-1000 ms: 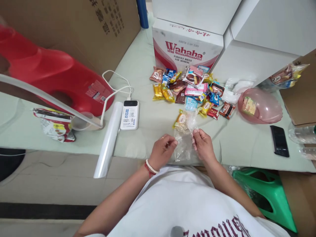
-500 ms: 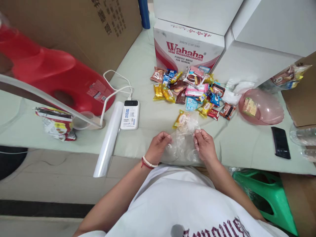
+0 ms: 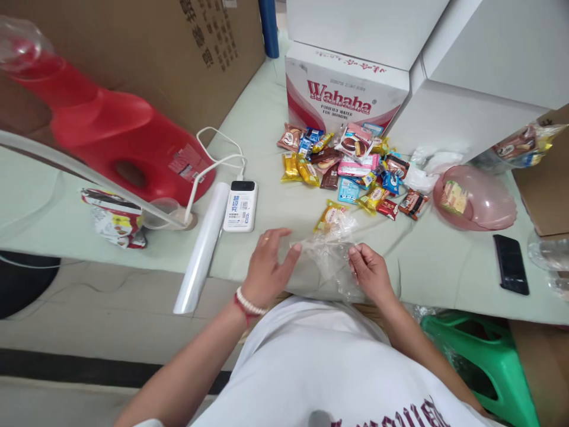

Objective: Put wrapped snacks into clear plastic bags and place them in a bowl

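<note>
Over green cloth [image 3: 275, 207], right hand [image 3: 371, 274] apparently pinches clear bag [image 3: 329, 255] (left hand [image 3: 267, 267] spread).

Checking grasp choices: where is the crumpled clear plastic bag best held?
By its near edge, from the person's side: the crumpled clear plastic bag lies limp near the table's front edge, and the right hand already pinches that side, while the left hand is spread open at its other side.

Single head-worn view, looking forward and steeply down from above the person's chest. Close on both hands at the surface [image 3: 275, 201] near edge; boxes lie beyond them. Wide lens, edges probably bent.
</note>
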Action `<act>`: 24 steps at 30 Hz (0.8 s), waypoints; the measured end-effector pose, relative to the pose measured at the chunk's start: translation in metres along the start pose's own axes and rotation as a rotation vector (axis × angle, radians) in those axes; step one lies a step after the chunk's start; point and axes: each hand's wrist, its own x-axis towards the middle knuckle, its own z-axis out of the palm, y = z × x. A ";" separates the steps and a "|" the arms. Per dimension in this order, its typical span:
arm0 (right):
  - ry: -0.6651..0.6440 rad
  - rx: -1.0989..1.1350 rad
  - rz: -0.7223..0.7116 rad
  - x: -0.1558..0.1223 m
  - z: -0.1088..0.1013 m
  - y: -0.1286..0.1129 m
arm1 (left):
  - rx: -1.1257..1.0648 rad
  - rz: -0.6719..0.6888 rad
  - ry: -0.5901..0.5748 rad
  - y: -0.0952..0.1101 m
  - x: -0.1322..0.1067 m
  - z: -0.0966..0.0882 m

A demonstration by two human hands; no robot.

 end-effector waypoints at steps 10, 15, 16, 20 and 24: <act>0.066 -0.086 -0.050 -0.010 -0.023 0.004 | -0.310 -0.121 -0.483 -0.005 0.056 0.036; 0.117 -0.040 0.061 -0.020 -0.033 0.021 | -0.472 -0.352 -0.114 -0.036 0.033 0.013; 0.132 -0.047 0.073 -0.021 -0.033 0.024 | -0.475 -0.392 -0.042 -0.040 0.028 0.009; 0.184 -0.193 0.024 -0.022 -0.031 0.029 | -0.632 -0.513 0.024 -0.028 0.015 0.009; 0.173 -0.535 -0.199 -0.018 -0.023 0.019 | -0.704 -0.375 -0.253 0.022 0.012 0.036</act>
